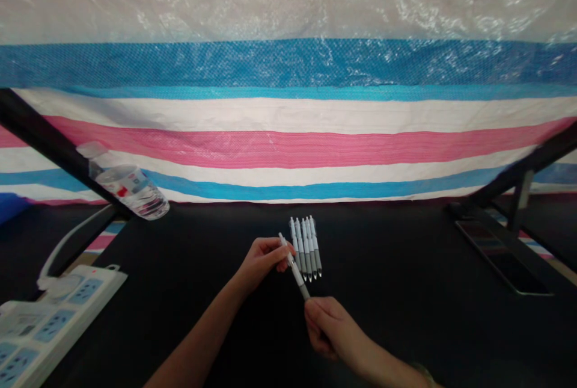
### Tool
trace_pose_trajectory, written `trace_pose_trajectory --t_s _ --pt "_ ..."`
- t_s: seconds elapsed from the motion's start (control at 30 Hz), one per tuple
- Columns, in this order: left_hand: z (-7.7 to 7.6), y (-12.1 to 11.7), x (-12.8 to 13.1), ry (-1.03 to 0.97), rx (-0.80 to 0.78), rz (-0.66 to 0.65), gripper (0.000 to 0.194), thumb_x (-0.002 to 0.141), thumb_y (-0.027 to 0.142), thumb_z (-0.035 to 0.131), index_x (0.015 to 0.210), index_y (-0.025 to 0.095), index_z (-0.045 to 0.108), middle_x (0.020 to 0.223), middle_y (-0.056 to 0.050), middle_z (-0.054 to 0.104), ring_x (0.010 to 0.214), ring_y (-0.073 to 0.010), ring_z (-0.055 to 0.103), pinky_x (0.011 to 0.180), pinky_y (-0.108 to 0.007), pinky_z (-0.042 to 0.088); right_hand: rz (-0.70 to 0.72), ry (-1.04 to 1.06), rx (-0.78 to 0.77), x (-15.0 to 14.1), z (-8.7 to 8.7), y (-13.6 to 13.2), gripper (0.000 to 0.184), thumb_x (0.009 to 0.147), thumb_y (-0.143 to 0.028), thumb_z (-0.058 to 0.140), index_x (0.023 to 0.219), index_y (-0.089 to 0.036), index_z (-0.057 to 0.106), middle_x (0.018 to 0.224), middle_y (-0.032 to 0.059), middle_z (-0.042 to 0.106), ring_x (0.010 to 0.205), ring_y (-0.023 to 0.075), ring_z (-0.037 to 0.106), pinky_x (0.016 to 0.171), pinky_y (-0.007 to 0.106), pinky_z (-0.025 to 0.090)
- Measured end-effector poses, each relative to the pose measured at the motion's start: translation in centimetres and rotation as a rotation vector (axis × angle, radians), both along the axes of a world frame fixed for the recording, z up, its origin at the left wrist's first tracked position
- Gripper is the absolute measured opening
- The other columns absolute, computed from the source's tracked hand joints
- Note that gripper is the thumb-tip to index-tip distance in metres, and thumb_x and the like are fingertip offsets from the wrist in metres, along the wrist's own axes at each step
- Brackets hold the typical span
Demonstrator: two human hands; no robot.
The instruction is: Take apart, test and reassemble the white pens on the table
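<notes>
A white pen with a grey grip (296, 274) slants between my two hands over the black table. My left hand (264, 260) pinches its upper part, near the push-button end. Fingers of my right hand (329, 325) are closed round the lower grey end, so the tip is hidden. Just beyond, several matching pens (307, 248) lie side by side in a row, buttons away from me and tips toward me.
A clear plastic bottle (135, 192) stands at the back left. A white power strip (63, 316) with a plugged-in cable lies at the left edge. On the right rests a dark phone (500, 258). Striped plastic sheeting (288, 150) hangs behind the black table (396, 267).
</notes>
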State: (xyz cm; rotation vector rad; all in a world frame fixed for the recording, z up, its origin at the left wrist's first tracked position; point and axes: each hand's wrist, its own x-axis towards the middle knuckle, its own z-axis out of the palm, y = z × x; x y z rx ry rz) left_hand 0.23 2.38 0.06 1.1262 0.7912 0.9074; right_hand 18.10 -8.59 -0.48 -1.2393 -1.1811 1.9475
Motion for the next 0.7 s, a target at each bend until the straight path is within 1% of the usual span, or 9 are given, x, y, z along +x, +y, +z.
trace_pose_trajectory --t_s 0.17,0.3,0.4,0.47,0.53,0.6,0.63,0.7 --pt "-0.14 -0.05 0.16 0.012 0.015 0.024 0.033 0.078 0.046 0.076 0.075 0.013 0.077 0.049 0.002 0.057 0.046 -0.0091 0.045 0.049 -0.023 0.033 -0.002 -0.096 0.074 0.13 0.04 0.11 0.061 0.086 -0.079 0.040 0.059 -0.024 0.041 0.042 -0.0084 0.034 0.037 0.0069 0.026 0.039 0.023 0.019" --pt "-0.09 -0.06 0.21 0.023 0.010 0.032 0.032 0.078 0.045 0.076 0.074 0.013 0.077 0.050 0.001 0.058 0.045 -0.0093 0.045 0.048 -0.023 0.033 -0.058 -0.203 0.199 0.09 0.34 -0.04 0.065 0.086 -0.081 0.039 0.057 -0.023 0.042 0.047 -0.0051 0.039 0.044 0.0086 0.032 0.044 0.023 0.025" --pt "0.03 -0.04 0.23 0.020 -0.006 0.024 0.032 0.078 0.044 0.077 0.074 0.013 0.077 0.050 0.001 0.058 0.045 -0.0094 0.046 0.048 -0.023 0.033 -0.095 -0.204 0.239 -0.07 0.43 -0.32 0.066 0.087 -0.082 0.039 0.059 -0.022 0.043 0.047 -0.0049 0.040 0.046 0.0088 0.034 0.045 0.023 0.027" --pt "0.12 -0.04 0.25 0.009 -0.023 0.019 0.032 0.077 0.045 0.077 0.074 0.013 0.076 0.051 0.001 0.058 0.046 -0.0097 0.047 0.048 -0.023 0.034 -0.072 -0.109 0.185 -0.17 0.39 -0.45 0.065 0.086 -0.081 0.042 0.064 -0.020 0.049 0.048 -0.0045 0.045 0.043 0.0080 0.035 0.043 0.022 0.026" --pt "0.16 -0.05 0.29 -0.003 -0.042 0.015 0.033 0.077 0.046 0.076 0.074 0.013 0.076 0.051 0.001 0.057 0.046 -0.0100 0.047 0.048 -0.023 0.034 -0.045 0.069 0.037 -0.20 0.33 -0.45 0.064 0.085 -0.079 0.046 0.079 -0.017 0.059 0.054 -0.0016 0.055 0.042 0.0081 0.040 0.040 0.020 0.026" --pt "0.12 -0.03 0.35 -0.014 -0.057 0.007 0.035 0.076 0.047 0.077 0.074 0.012 0.075 0.051 0.001 0.056 0.046 -0.0097 0.046 0.048 -0.023 0.034 -0.064 0.242 -0.138 -0.14 0.31 -0.29 0.063 0.084 -0.076 0.050 0.091 -0.015 0.061 0.061 0.0015 0.062 0.044 0.0094 0.047 0.038 0.019 0.027" --pt "0.08 0.00 0.39 -0.018 -0.062 0.003 0.035 0.076 0.047 0.077 0.074 0.012 0.075 0.051 0.001 0.056 0.046 -0.0097 0.046 0.048 -0.023 0.034 -0.089 0.300 -0.203 -0.08 0.32 -0.17 0.061 0.083 -0.074 0.054 0.091 -0.014 0.061 0.062 0.0020 0.062 0.045 0.0098 0.049 0.038 0.018 0.028" --pt "-0.04 0.10 0.45 -0.028 -0.072 0.000 0.036 0.076 0.048 0.078 0.075 0.012 0.075 0.051 0.002 0.056 0.046 -0.0095 0.046 0.049 -0.023 0.034 -0.122 0.350 -0.274 0.10 0.35 0.08 0.052 0.080 -0.066 0.065 0.086 -0.015 0.059 0.062 0.0011 0.062 0.046 0.0097 0.051 0.038 0.017 0.029"
